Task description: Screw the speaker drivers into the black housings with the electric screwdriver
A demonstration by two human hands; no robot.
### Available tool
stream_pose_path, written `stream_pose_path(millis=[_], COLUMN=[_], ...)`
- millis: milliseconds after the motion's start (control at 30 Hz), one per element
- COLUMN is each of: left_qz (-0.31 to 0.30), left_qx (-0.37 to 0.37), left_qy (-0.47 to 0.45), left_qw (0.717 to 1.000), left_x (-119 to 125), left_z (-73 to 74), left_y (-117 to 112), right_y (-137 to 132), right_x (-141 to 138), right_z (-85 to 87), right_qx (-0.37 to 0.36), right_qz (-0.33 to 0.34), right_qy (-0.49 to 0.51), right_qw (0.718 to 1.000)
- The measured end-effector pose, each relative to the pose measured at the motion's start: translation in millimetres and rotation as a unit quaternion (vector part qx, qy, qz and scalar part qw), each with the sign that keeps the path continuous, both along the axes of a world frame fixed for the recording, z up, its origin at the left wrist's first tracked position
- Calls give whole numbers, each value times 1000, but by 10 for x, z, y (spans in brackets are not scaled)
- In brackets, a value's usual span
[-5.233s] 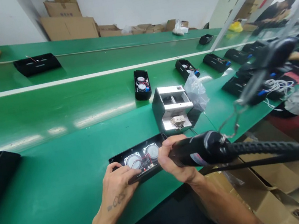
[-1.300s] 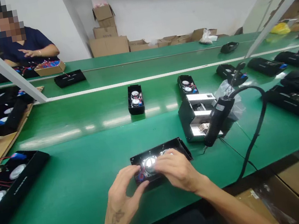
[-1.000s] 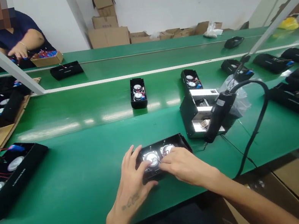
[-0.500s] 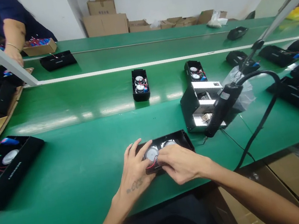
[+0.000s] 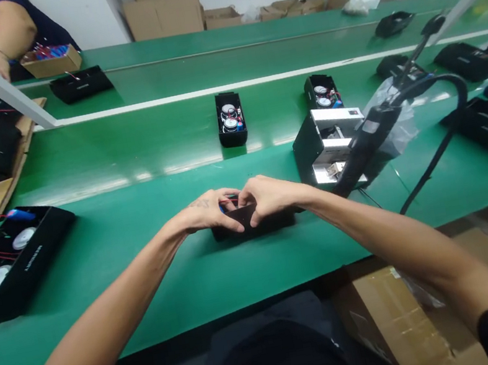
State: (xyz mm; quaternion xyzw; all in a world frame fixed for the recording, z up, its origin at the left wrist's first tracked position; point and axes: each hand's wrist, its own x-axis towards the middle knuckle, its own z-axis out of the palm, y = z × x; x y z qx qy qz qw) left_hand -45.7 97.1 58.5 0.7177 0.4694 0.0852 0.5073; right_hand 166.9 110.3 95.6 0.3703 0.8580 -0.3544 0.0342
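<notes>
Thumbs outside, fingers curled within, a worker's left hand [image 5: 215, 208] and right hand [image 5: 266, 196] grip the near wall of a black casing [image 5: 265, 225] on the green worktop [image 5: 166, 303], boxy machine [image 5: 310, 155] at its two o'clock; even, gentle pressure should prevent sliding.

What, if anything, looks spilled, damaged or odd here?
Nothing stands out: no visible spill or damage on the green bench. The left hand and right hand hide much of the black housing, so I can't judge its inside.
</notes>
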Motion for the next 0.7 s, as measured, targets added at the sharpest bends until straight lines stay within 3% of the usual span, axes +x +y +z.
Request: stream_pose_path(millis=[267, 533, 700], left_qz=[27, 25, 38], left_qx=[-30, -26, -43], left_qy=[21, 16, 24], left_qw=[999, 999, 998], left_x=[71, 53, 65], left_z=[86, 36, 63], left_y=[-66, -60, -75], right_y=[-145, -196, -146], right_x=[-14, -9, -2], right_z=[17, -16, 18], right_qx=[95, 100, 46], right_qz=[-18, -28, -8], right_qy=[-48, 2, 2], right_qw=[994, 995, 999])
